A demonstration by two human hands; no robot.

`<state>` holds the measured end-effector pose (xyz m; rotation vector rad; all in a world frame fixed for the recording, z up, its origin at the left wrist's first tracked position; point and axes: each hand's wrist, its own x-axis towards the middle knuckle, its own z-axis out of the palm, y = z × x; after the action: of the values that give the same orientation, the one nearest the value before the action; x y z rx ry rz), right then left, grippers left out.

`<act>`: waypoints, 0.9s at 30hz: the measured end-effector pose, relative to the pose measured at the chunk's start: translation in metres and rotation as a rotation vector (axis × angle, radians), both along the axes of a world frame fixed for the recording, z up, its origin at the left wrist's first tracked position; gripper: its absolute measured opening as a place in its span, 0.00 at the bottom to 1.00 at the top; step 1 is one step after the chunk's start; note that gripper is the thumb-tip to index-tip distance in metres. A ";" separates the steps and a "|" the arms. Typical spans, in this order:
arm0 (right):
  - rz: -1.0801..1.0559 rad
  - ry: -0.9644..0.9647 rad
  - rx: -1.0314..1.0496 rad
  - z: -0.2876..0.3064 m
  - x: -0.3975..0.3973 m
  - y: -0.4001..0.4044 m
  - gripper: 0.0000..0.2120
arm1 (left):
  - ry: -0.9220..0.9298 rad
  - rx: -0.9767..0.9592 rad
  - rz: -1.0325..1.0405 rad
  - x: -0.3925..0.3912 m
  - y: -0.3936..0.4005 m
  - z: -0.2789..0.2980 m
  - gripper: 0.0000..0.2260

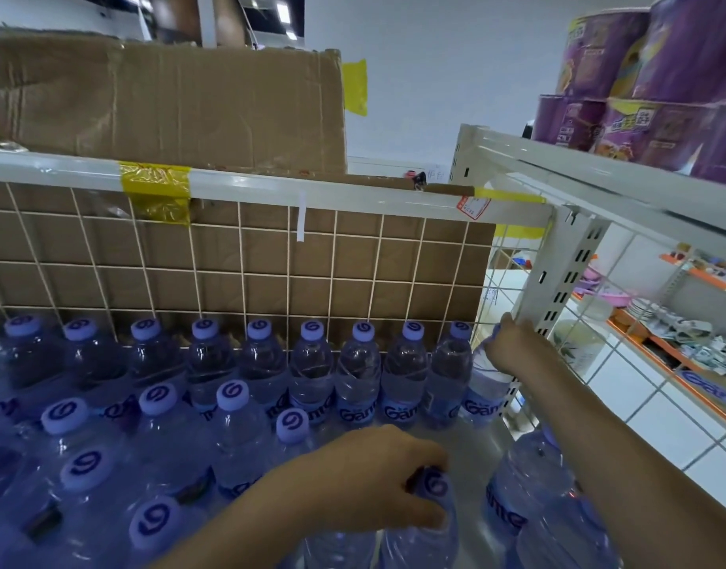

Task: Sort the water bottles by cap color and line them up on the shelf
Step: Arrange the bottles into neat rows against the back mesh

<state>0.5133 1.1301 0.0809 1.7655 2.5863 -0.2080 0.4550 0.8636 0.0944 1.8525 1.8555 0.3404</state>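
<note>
Left hand (pixel 377 478) curled round cap of clear plastic purple-capped bottle (pixel 422 523), lower centre. Right hand (pixel 513 342) grips end bottle (pixel 486 388) against white wire mesh panel (pixel 529 256). Brown cardboard box (pixel 164 96) upper left; purple cylindrical packs (pixel 657 96) upper right.

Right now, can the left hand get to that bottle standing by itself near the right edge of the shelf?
Probably yes, but not straight away. The left hand is gripping the cap of a near bottle, so it would have to let go first. Bare shelf lies between it and the lone bottle, with nothing in the way.
</note>
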 end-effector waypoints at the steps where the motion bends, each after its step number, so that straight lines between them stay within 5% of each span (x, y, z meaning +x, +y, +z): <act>1: 0.006 0.009 0.015 0.001 0.000 -0.001 0.27 | -0.006 -0.001 0.011 0.000 0.000 0.000 0.13; 8: 0.084 0.015 0.089 0.021 0.019 -0.025 0.16 | 0.029 0.011 -0.005 0.006 0.001 -0.003 0.12; 13: 0.090 -0.391 0.013 0.044 0.047 -0.061 0.30 | 0.082 0.024 -0.050 0.006 0.001 -0.001 0.11; 17: -0.019 -0.473 -0.084 0.048 0.062 -0.078 0.32 | 0.128 0.047 -0.077 0.009 0.005 -0.002 0.13; 23: -0.028 -0.345 -0.071 0.035 0.073 -0.080 0.08 | 0.118 0.076 -0.088 0.004 0.018 0.001 0.10; 27: 0.008 -0.182 0.012 0.024 0.067 -0.068 0.12 | 0.089 0.098 -0.012 -0.002 0.037 0.003 0.12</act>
<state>0.5798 1.0619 0.1053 1.6910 2.4716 -0.0303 0.4529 0.9005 0.0972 1.9730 1.9165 0.3564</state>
